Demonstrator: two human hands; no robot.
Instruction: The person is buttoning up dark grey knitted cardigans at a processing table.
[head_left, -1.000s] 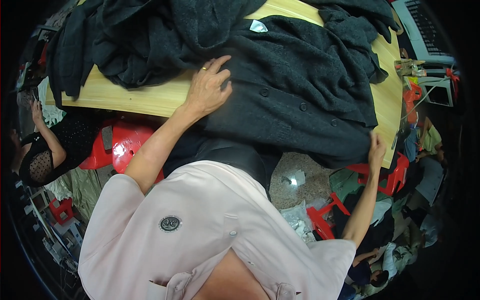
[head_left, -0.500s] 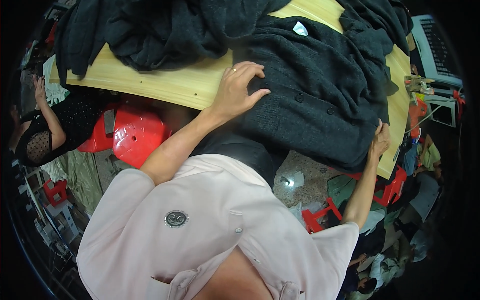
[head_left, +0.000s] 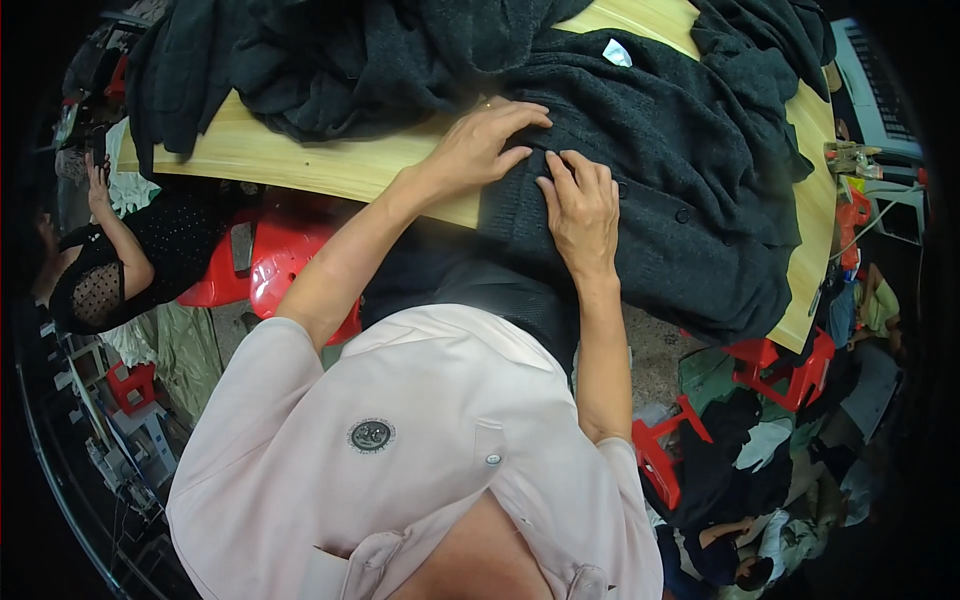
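Okay, both hands are on a dark knit garment (head_left: 700,210), which lies on the wood-look table (head_left: 270,150) and hangs over its near edge toward the lap. Left hand (head_left: 480,145): open, palm down, knuckles up, fingers bent and pointing right, thumb apart from the index finger. Ring on one finger. Left forearm slants up and right across the table's near edge, elbow out to the side, wrist over bare table, fingertips on the garment's left end. Right hand (head_left: 585,215): open too, loosely curled, back up, fingers pointing away from the body, tips on the cloth, small gap between thumb and index. Right forearm comes up almost straight to the table's near side, elbow bent close to the torso. Hands near each other, not touching. Garment wrinkled toward the table's right part; round buttons (head_left: 683,215) run along it, white label (head_left: 617,53) near the table's far side. More dark garments (head_left: 370,60) heaped over the table's far left. Red stool (head_left: 285,265) below the table's near edge at left, another (head_left: 800,370) by its right corner. Co-worker (head_left: 130,260) left of the table, one hand raised.
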